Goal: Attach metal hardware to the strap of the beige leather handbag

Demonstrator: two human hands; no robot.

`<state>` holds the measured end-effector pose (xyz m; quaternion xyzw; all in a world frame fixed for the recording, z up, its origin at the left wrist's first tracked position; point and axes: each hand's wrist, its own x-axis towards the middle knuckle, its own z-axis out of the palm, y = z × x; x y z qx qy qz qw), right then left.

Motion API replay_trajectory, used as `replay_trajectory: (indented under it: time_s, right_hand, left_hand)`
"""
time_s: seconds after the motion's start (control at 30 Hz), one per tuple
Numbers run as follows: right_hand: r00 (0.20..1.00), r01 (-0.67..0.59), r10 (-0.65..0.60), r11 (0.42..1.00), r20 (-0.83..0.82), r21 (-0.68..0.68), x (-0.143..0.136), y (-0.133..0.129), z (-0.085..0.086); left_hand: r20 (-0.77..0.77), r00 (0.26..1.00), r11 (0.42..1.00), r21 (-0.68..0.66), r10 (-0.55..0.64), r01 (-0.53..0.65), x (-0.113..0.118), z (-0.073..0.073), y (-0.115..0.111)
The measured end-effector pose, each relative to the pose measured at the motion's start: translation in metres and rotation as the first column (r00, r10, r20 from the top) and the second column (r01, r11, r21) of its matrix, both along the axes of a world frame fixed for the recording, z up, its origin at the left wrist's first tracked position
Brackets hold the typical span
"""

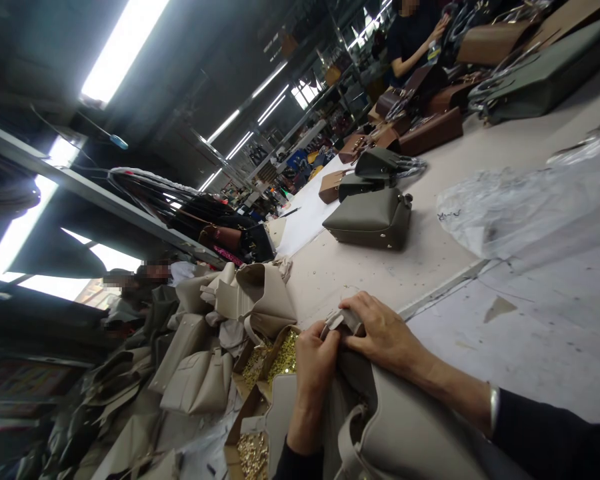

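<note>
A beige-grey handbag [410,420] lies at the front of the table, its opening toward me. My left hand [316,357] pinches a strap or edge piece at the bag's top. Opposite it, my right hand [380,330] grips the same part, fingers over the top and thumb below. Between the fingertips a small pale piece [336,322] shows; its kind is unclear. A looped handle [350,440] hangs at the bag's near side. Just left of my left hand sit cardboard boxes of small gold metal pieces [285,353].
Several beige bags [200,380] are piled at left. A dark green bag [367,220] stands across the table, with brown bags [430,133] behind it. Clear plastic sheeting [525,207] lies at right. At the far side is a person [413,40] in dark clothing.
</note>
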<state>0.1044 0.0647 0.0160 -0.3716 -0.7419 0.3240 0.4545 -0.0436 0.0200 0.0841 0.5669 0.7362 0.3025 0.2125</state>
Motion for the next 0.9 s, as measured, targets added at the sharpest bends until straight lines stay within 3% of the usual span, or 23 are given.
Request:
replay_trajectory:
  time_s: [0.1, 0.27, 0.53, 0.63, 0.8, 0.9]
  right_hand:
    - [1.0, 0.017, -0.018, 1.0, -0.007, -0.022, -0.003, -0.002, 0.001]
    - [0.996, -0.011, 0.006, 0.998, -0.091, -0.057, -0.005, -0.002, 0.001]
    - [0.996, -0.043, 0.026, 0.979, -0.087, -0.2, -0.004, -0.005, 0.012]
    - [1.0, -0.021, 0.017, 0.966, -0.021, -0.256, -0.004, -0.004, 0.017]
    - [1.0, 0.022, -0.023, 0.993, -0.003, -0.119, -0.002, -0.01, 0.013]
    - [0.999, -0.037, 0.036, 0.999, -0.034, -0.017, 0.002, -0.015, -0.01]
  left_hand:
    - [0.083, 0.996, 0.999, -0.012, 0.033, -0.033, 0.0, -0.001, 0.001]
    - [0.082, 0.996, 0.999, 0.011, 0.038, -0.039, 0.002, -0.002, 0.0]
    - [-0.175, 0.984, 0.991, 0.132, 0.039, -0.016, 0.0, -0.011, -0.012]
    - [-0.139, 0.99, 0.988, 0.154, 0.012, 0.009, -0.001, -0.012, -0.013]
    - [0.054, 0.997, 0.986, 0.155, 0.054, -0.062, 0.006, -0.012, -0.016]
    - [0.128, 0.987, 0.979, 0.166, 0.101, -0.122, 0.017, -0.019, -0.023]
